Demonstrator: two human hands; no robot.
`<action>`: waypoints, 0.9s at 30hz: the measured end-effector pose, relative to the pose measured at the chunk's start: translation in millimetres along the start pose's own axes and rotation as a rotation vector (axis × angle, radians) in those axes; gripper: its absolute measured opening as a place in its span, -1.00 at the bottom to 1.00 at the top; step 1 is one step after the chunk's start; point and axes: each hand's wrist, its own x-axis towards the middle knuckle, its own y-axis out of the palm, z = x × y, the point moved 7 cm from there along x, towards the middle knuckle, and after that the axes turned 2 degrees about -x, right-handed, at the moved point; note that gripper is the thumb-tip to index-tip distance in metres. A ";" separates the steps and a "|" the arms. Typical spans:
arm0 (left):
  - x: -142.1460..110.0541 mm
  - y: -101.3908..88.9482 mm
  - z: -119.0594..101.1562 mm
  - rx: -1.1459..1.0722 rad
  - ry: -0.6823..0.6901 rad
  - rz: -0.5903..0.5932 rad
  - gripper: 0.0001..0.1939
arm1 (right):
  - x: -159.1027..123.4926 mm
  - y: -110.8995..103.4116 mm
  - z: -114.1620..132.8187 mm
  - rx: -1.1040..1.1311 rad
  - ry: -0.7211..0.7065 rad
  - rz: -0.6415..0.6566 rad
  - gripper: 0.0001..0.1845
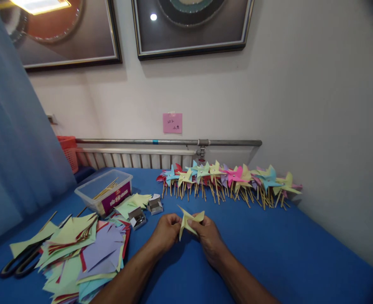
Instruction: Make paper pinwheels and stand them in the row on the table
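Note:
A pale yellow paper pinwheel (189, 220) with folded blades is held above the blue tabletop. My right hand (209, 238) grips it from the right, thumb pressed on its middle. At the pinwheel's left edge, my left hand (166, 231) is closed with thumb and fingers pinched together. Whatever sits between those left fingertips is hidden. Left of my hands stand two small open boxes, one (137, 218) with small metal pieces inside and another (155, 204) behind it. Beside them lie several light green and yellow paper pieces (132, 203).
Finished pinwheels on sticks (233, 177) lie in a row along the back of the blue table (268, 257). A clear plastic tub (88, 191) holds thin sticks. Stacks of coloured paper (101, 249) and black-handled scissors (25, 259) lie at left. A radiator (136, 159) is behind.

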 end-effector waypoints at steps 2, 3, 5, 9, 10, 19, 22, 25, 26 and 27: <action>-0.1 -0.1 0.7 -0.011 -0.008 0.001 -0.76 | 0.4 0.5 -0.3 -0.004 0.002 0.009 -0.53; -0.1 -0.2 0.9 -0.015 -0.010 0.002 -0.76 | 0.3 0.8 -0.5 -0.004 0.006 0.014 -0.53; -0.1 -0.3 1.2 -0.017 -0.010 0.006 -0.75 | -0.2 0.9 -0.3 -0.003 0.011 0.012 -0.53; 0.7 0.0 1.0 -0.012 0.013 0.023 -0.74 | -1.7 0.4 1.9 0.001 0.000 -0.006 -0.53; 1.0 0.0 1.2 -0.012 0.019 0.026 -0.74 | -1.9 0.4 2.1 0.003 -0.002 -0.008 -0.53; 1.4 0.7 1.8 0.012 0.040 0.025 -0.70 | -1.1 0.0 1.3 -0.013 -0.003 -0.005 -0.56; 2.2 0.1 3.1 0.034 0.056 0.011 -0.66 | -2.3 0.4 3.6 -0.023 -0.011 -0.009 -0.58; 3.2 -1.2 5.1 0.050 0.079 -0.008 -0.65 | -2.8 0.7 5.4 -0.040 -0.019 -0.018 -0.59; 3.5 -1.5 5.8 0.054 0.082 -0.013 -0.65 | -2.8 0.8 5.4 -0.037 -0.019 -0.019 -0.58; 3.7 -1.8 6.4 0.057 0.082 -0.018 -0.65 | -2.7 1.0 5.3 -0.033 -0.018 -0.018 -0.58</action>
